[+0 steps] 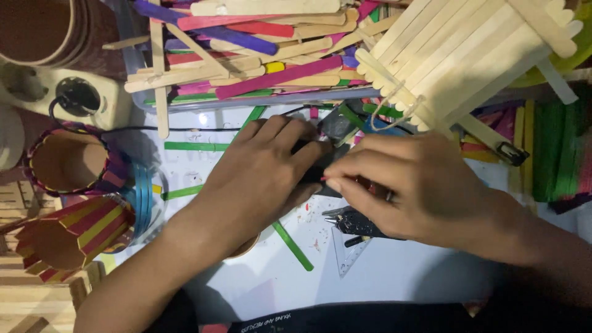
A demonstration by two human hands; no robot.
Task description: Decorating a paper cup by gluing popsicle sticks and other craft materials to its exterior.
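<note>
Both hands meet over the middle of the white table (382, 271), working on a small dark object (316, 174) that is mostly hidden between them; its shape and which way its long axis runs cannot be told. The left hand (265, 172) lies palm down with fingers curled over the dark object, closed on it from the left. The right hand (407, 185) comes in from the right, its fingertips pinched together against the same object.

Just below the right hand lie black pliers (353, 222), their jaws pointing left, resting on a clear set square (348, 253). A green craft stick (293, 245) lies diagonally near the left wrist. Behind the hands, a tray (259, 102) holds a heap of coloured and plain craft sticks, and a plain stick-built house (456, 55) sits at the upper right. Two stick-covered cups (74, 203) stand at the left.
</note>
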